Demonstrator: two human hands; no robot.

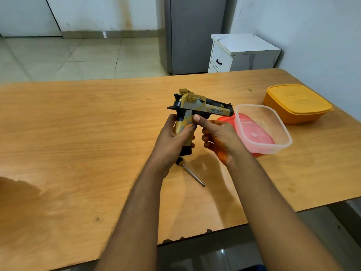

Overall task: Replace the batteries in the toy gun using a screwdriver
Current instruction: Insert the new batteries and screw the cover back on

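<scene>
— Talk me through your hands.

— My left hand [176, 136] is wrapped around the grip of the tan-and-black plastic toy pistol [197, 110], holding it upright off the table, barrel pointing to my right. My right hand [216, 134] is curled beside it, thumb pressed against the pistol just under the slide, near the trigger area. Whether the other right fingers grip anything, I can't tell.

— And the pistol's base?

— The black bottom of the grip sticks out below my left palm, clear of the wood.

— Where's the tool?

— The slim screwdriver with a black handle and metal shaft [190, 172] lies flat on the light wooden table [78, 133], just below the pistol, between my forearms, tip pointing toward me and right. Nobody's touching it.

— Anything else around the pistol?

— To its right, near the muzzle, a clear square plastic container [281, 133] sits on a red lid [224, 119]. Further right of the pistol, a closed orange plastic box [297, 103]. Beyond the pistol, off the table, a white bedside cabinet [242, 53] stands beside a grey fridge [195, 34].
</scene>
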